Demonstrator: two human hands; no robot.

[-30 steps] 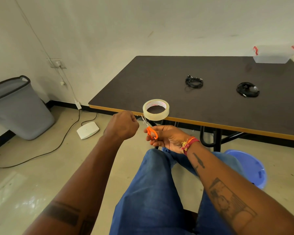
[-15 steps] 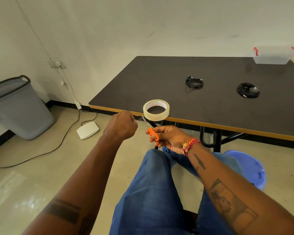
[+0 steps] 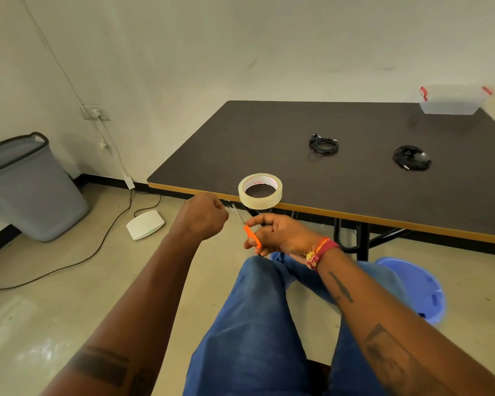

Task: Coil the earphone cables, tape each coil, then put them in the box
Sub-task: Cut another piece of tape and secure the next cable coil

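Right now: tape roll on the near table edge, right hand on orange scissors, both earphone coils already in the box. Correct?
Not quite. The head view shows both earphone coils lying on the table, not in the box at the far corner. The tape roll sits at the near edge, and the right hand holds the orange scissors.

My arms are bare, both forearms tattooed in dark ink. Red, orange and yellow threads [image 3: 320,250] circle my right wrist. I wear blue jeans [image 3: 257,324], faded lighter along the thighs
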